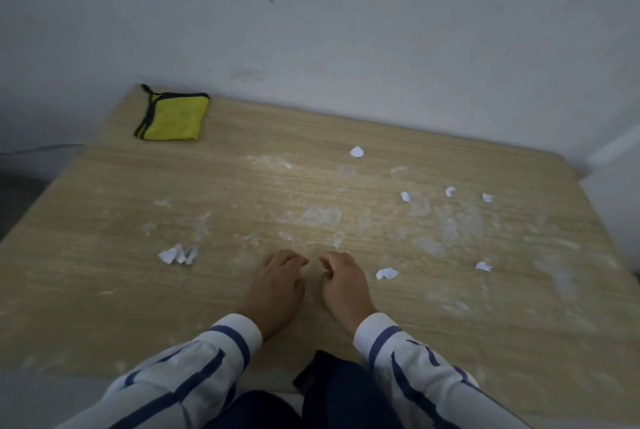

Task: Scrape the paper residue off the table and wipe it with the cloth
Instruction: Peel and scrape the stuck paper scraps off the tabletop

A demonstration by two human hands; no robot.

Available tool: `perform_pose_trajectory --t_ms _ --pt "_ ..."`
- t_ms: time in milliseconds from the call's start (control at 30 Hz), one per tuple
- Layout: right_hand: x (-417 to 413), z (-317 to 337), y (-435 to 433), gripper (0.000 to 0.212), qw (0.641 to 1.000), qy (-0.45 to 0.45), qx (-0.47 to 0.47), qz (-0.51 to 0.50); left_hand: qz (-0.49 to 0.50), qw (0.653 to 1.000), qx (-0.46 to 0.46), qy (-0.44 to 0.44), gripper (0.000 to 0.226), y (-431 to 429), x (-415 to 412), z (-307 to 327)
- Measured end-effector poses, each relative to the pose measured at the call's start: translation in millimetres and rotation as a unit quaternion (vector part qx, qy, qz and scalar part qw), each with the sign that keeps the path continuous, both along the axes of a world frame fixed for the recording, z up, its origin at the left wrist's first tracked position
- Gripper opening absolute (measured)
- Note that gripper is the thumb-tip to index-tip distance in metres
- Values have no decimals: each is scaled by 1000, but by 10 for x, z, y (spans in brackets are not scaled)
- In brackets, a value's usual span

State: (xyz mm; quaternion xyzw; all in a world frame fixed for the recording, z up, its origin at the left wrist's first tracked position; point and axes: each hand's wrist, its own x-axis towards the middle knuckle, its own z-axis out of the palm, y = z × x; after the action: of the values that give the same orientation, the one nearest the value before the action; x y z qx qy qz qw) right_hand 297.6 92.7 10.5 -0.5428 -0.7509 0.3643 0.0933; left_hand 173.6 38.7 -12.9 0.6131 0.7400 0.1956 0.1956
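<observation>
Two bare hands lie side by side, near the front edge of a pale wood-grain bench (pixel 104 290). On the left hand (pixel 277 285) the grip is narrow: the fingers curl under, with their tips on the wood, and hold nothing that shows. This is probably so the nails can scratch at stuck paper. The right hand (pixel 343 281) curls the same way. A pale fleck at its fingertips (pixel 325 266) may be paper or a nail, so whether this grip pinches anything cannot be told.

Just beyond the fingers lie dull whitish patches of paper residue (pixel 320 215), spreading out to the right. Loose white scraps (pixel 387 273) are scattered around, with a crumpled cluster (pixel 176 254) to the left.

The yellow cloth (pixel 173 117), edged in black, lies folded at the far left corner. It is well apart from the hands, likely waiting until the scraping is done. Striped sleeves (pixel 228 342) cover both wrists.
</observation>
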Motion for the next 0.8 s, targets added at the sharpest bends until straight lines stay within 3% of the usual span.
perform_pose_trajectory --t_ms 333,533,800 --pt "987 -131 382 29 995 -14 34 -97 22 999 -36 -5 32 443 562 -70" --pt "1033 -188 446 30 995 -71 47 51 31 998 -46 3 34 534 599 -72" --pt "992 -213 542 19 984 -135 44 110 16 998 -59 33 24 613 580 -69"
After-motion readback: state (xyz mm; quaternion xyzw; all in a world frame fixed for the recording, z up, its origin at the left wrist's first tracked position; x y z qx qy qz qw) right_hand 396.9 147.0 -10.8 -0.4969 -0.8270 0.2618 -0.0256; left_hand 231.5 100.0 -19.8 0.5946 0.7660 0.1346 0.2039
